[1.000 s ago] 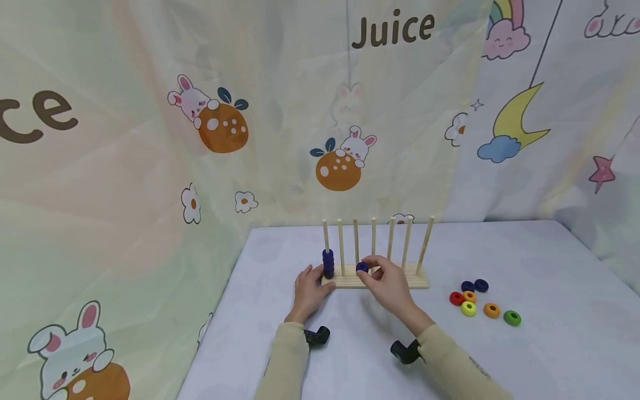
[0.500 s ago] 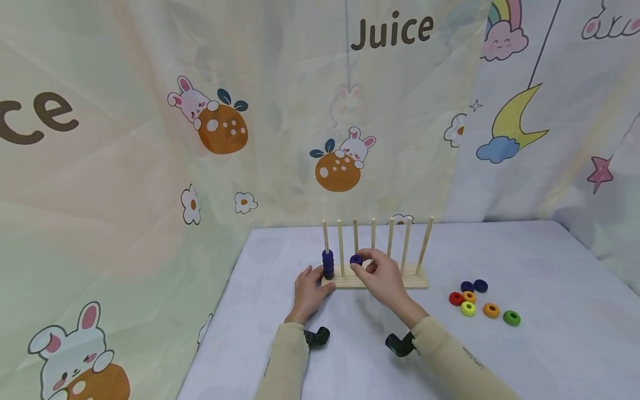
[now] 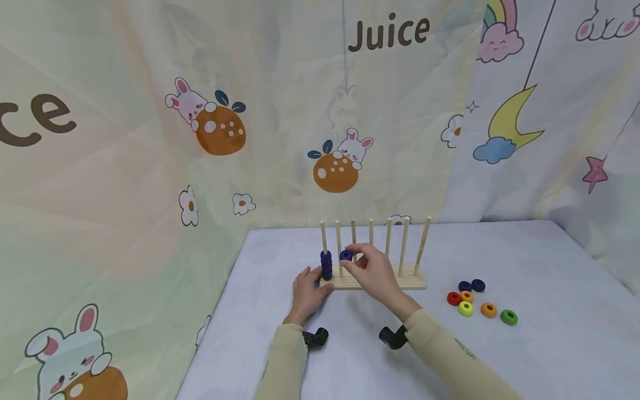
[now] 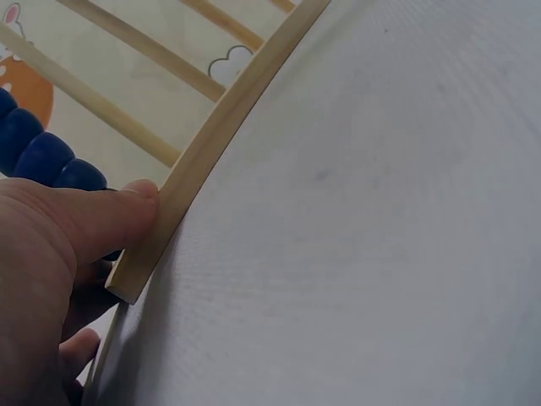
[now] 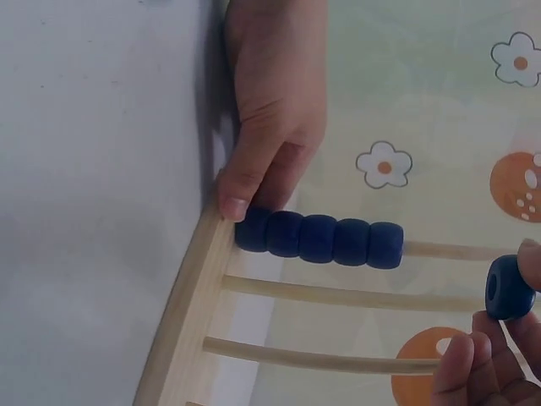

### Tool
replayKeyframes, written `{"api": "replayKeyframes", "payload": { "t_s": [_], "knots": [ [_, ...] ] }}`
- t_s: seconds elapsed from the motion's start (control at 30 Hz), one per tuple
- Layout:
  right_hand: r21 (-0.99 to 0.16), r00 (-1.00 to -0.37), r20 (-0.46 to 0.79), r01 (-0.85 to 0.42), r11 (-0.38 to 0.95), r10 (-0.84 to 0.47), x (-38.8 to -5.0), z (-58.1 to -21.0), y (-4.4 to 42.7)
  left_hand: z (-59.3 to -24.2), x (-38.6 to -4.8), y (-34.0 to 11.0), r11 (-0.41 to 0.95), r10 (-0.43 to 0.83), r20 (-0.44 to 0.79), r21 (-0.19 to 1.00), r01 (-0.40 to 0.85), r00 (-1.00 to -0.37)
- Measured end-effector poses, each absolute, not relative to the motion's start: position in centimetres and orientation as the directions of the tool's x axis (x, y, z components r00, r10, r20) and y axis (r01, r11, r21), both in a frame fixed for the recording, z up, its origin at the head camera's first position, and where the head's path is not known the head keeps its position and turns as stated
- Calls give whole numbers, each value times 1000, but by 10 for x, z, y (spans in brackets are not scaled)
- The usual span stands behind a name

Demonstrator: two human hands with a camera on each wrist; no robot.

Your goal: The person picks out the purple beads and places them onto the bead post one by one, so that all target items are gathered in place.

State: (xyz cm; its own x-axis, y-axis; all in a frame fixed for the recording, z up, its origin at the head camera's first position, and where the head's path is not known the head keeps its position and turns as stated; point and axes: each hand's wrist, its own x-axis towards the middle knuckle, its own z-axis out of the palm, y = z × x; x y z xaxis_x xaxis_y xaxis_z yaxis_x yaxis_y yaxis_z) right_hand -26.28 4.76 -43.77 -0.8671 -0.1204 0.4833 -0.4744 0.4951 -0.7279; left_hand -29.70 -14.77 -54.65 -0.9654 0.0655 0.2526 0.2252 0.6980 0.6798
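A wooden peg rack [image 3: 346,284] stands on the table with several upright pegs in a row. Several dark blue beads [image 5: 317,238] are stacked on its leftmost peg. My left hand [image 3: 306,294] holds the left end of the rack's base, its thumb [image 4: 127,211] lying along the front beside the stack. Between thumb and fingers, my right hand [image 3: 372,272] pinches another blue bead [image 5: 510,288], its hole visible. That bead is raised off the base, near the second and third pegs from the left, and is not on a peg.
To the right of the rack lie loose beads: two dark blue beads [image 3: 478,285], a red bead [image 3: 454,299], two orange beads [image 3: 488,310], a yellow bead [image 3: 465,309] and a green bead [image 3: 509,317]. A printed cloth [image 3: 280,111] hangs behind the white table [image 3: 350,361].
My right hand has moved left and upward with the blue bead, from around the third peg toward the second. The left hand keeps its place on the base.
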Motion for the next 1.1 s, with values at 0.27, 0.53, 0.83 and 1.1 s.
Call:
{"api": "replayKeyframes", "payload": {
  "t_s": [0.27, 0.53, 0.83, 1.1],
  "knots": [
    [-714, -849, 513, -503, 487, -123, -266, -423, 46, -547, -296, -148, 698, 70, 253, 679, 228, -965],
    [-701, -832, 538, -533, 474, -139, -273, -405, 47, -547, -296, -150, 693, 80, 261, 679, 242, -962],
    [-663, -804, 570, -571, 484, -168, -278, -387, 48, -550, -299, -149, 689, 88, 273, 678, 256, -958],
    [-650, -786, 589, -598, 469, -187, -281, -373, 39, -547, -298, -148, 697, 65, 253, 681, 225, -965]
  ]
}}
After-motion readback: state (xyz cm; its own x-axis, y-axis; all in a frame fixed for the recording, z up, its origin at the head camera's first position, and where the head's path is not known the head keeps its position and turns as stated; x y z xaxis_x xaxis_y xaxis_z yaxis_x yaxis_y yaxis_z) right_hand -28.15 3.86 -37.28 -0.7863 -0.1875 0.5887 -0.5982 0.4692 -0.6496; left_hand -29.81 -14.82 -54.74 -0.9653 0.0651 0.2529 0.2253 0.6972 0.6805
